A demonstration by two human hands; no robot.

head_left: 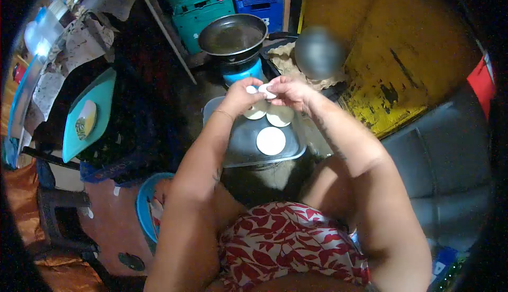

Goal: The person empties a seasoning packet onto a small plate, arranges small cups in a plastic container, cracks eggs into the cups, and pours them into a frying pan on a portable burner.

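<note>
Over the far end of a clear plastic tray (241, 154), both hands are close together with fingers pinched. My left hand (241, 99) is closed on a small white dough-like piece (251, 89). Between the fingers of my right hand (292, 92) is another white dough-like piece (268, 91); whether the two pieces join is hard to tell. Beneath, flat round white discs lie in the tray: one near disc (271, 141) in full view, a right disc (279, 116) and a left disc (255, 112) partly hidden by the hands.
Beyond the hands a dark frying pan (233, 34) with liquid sits on a blue burner (243, 72). Brown paper (286, 59) and a blurred round metal object (319, 54) are to its right. Crates (203, 14) stand behind. At left are a turquoise tray (103, 101) and a blue basin (144, 207).
</note>
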